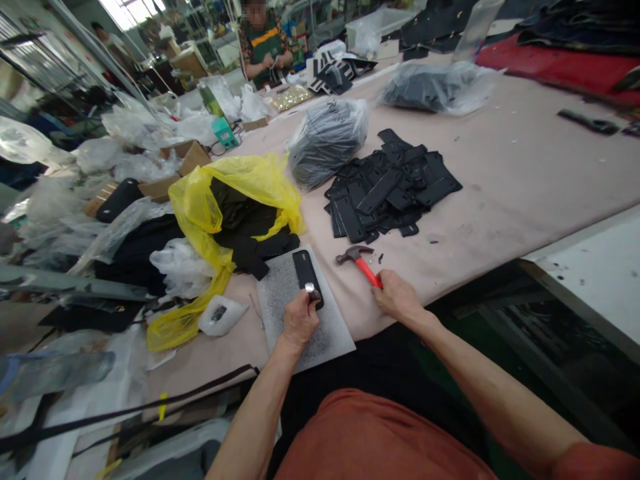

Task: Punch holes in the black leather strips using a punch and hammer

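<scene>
In the head view, my left hand (pixel 301 319) is closed around a short metal punch (pixel 311 289), its shiny top end showing above the fingers. The punch stands over a black strip-shaped piece (pixel 303 268) with a rounded end. That piece lies on a speckled grey-white board (pixel 280 307) near the table's front edge. My right hand (pixel 397 295) grips the red handle of a claw hammer (pixel 367 270). The hammer's head is to the right of the board, apart from the punch. The punch's lower tip is hidden by my left hand.
Many black pieces lie in a loose pile (pixel 385 187) beyond the hammer. A yellow plastic bag (pixel 235 170) with dark pieces sits left of it. Clear bags of dark items (pixel 327 137) stand behind. Across the table is another person (pixel 265 50).
</scene>
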The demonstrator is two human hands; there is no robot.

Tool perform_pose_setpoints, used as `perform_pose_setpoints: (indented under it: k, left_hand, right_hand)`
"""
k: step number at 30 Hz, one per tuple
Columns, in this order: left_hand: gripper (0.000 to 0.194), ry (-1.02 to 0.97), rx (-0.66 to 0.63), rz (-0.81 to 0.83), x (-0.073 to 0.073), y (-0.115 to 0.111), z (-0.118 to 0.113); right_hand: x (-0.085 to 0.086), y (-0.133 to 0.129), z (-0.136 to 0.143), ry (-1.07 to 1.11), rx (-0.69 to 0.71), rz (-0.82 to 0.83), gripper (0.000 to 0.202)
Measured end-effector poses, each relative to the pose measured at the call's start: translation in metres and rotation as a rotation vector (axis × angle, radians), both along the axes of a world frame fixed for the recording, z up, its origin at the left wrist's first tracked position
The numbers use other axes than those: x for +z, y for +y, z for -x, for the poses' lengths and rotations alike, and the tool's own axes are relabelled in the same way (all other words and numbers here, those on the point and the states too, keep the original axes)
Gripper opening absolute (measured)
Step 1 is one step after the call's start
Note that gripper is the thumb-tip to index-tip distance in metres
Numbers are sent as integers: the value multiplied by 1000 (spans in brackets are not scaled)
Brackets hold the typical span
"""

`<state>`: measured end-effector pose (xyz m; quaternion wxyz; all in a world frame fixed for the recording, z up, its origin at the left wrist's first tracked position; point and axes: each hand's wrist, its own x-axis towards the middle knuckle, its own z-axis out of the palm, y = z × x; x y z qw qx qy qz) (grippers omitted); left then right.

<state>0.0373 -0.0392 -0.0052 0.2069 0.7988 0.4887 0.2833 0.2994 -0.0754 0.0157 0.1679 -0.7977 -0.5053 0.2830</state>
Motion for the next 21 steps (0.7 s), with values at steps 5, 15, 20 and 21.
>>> perform_pose_setpoints:
  k: [5,15,20,21]
  left_hand:
    - [20,-24,9,-16,4,-2,0]
    - [17,-61,2,-43,6,-4,0]
    - [15,-61,-2,-60,6,-4,0]
    - [14,-53,-1,-65,6,-4,1]
  right_hand:
    - [11,-5,12,861,-187,313,13]
    - [153,-15,20,533,-22,-461,33]
    - [180,-26,30,116,268,-687,28]
    - [178,-28,31,29,391,-583,29]
